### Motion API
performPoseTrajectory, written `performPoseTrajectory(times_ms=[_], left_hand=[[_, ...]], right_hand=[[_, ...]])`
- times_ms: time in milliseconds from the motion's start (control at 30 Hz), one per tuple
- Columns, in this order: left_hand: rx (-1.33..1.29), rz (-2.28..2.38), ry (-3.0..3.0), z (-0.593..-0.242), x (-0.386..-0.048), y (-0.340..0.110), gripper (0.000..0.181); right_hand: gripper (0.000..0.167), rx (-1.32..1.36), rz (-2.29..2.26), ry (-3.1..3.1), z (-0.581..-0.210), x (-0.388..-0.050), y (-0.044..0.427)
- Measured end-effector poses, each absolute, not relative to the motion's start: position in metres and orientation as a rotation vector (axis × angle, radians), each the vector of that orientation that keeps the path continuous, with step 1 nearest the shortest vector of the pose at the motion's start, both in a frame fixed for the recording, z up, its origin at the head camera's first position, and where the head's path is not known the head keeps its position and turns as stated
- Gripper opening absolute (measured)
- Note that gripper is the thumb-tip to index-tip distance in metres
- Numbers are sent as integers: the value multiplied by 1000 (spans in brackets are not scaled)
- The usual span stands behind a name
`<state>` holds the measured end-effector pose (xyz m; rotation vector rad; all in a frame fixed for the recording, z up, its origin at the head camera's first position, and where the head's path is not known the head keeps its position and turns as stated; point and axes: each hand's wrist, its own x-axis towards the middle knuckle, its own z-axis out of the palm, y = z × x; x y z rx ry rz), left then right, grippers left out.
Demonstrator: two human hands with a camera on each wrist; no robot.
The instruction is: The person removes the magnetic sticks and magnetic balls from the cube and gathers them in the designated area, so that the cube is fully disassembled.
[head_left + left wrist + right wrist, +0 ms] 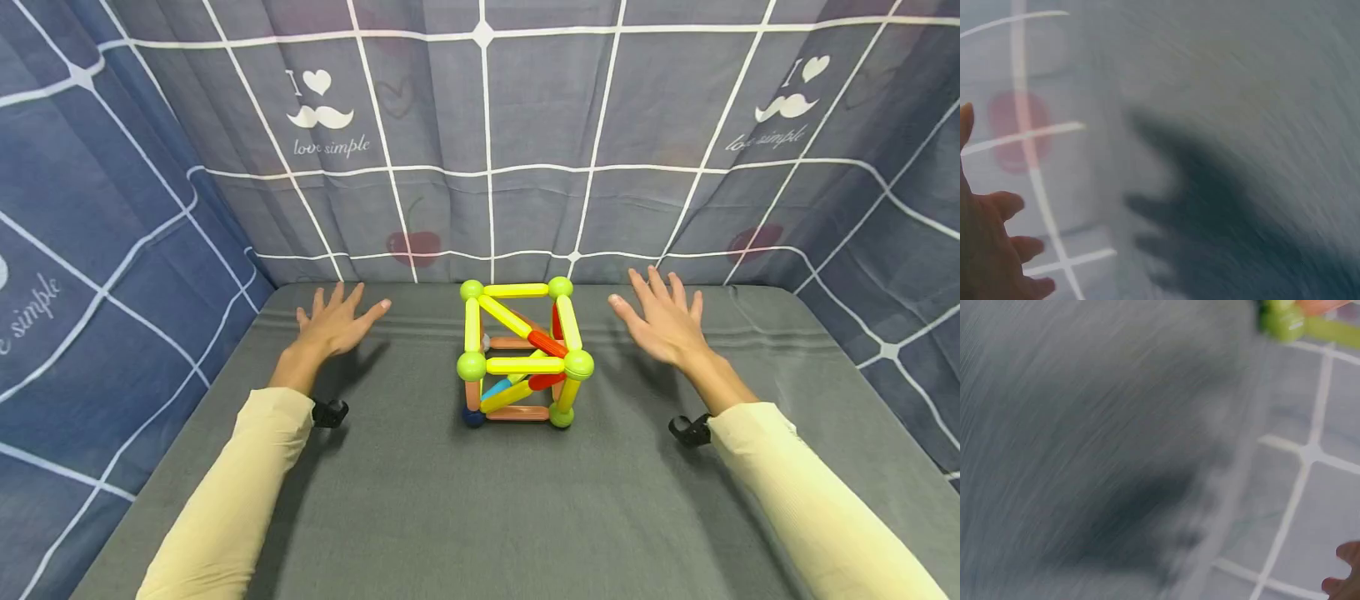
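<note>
A cube-shaped frame of magnetic building sticks and balls [525, 365] stands mid-table in the head view. Yellow sticks and lime-green balls form its top; orange sticks, a dark blue ball [473, 417] and a green ball [561, 416] show at its base. Red, yellow and blue sticks slant across its sides. To its left my left hand [330, 325] hovers with spread fingers, holding nothing. My right hand [663, 321] is likewise spread and bare on the other side, apart from the frame. Part of the left hand [991, 250] shows in the left wrist view, its shadow beside it.
A grey cloth-covered table [510, 517] lies beneath the frame and hands. Blue curtains with white grid lines [540, 100] rise behind it and at both sides. Each wrist wears a small black camera, such as the left one [330, 413].
</note>
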<state>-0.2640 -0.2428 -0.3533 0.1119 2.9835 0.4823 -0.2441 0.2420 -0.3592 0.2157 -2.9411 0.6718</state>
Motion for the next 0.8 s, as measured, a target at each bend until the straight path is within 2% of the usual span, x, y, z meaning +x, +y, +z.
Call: performPoseTrajectory(times_ms=[167, 433, 700, 800], left_hand=[[280, 927, 2950, -343, -251, -218, 84], [419, 1565, 2563, -340, -196, -161, 69], [501, 1714, 2362, -338, -168, -134, 75], [507, 1745, 2339, -341, -161, -129, 70]], right_hand=[[63, 267, 992, -2654, -338, -219, 218], [46, 452, 1110, -2579, -320, -165, 183], [41, 521, 1160, -2677, -317, -141, 171], [37, 562, 1170, -2659, -321, -139, 169]])
